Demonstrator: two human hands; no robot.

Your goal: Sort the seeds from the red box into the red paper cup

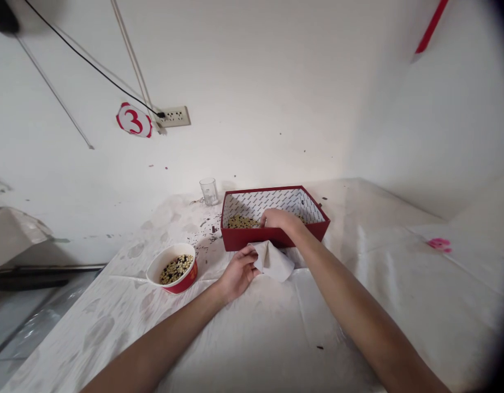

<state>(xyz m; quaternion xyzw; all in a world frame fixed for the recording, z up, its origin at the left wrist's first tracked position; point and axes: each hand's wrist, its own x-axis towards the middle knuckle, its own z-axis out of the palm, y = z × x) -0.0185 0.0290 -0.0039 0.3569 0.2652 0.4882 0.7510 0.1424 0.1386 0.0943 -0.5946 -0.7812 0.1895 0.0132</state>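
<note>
My left hand (240, 273) rests on the table in front of the red box (252, 238), thumb and fingers closed on the edge of a folded piece of white paper (274, 263). My right hand (279, 219) reaches over the box's front wall, fingers curled down into it. Its fingertips are hidden, so what they hold cannot be made out. Inside the box, which has a white patterned lining, lies a layer of pale and dark beans (241, 221). To the left stands a white-and-red paper tub (186, 284) with similar beans in it.
A clear drinking glass (209, 192) stands behind the box's left end, near the wall. Small dark scraps (211, 237) are scattered left of the box. A wrinkled pale plastic sheet (350, 327) covers the table. A socket strip (176, 116) is on the wall.
</note>
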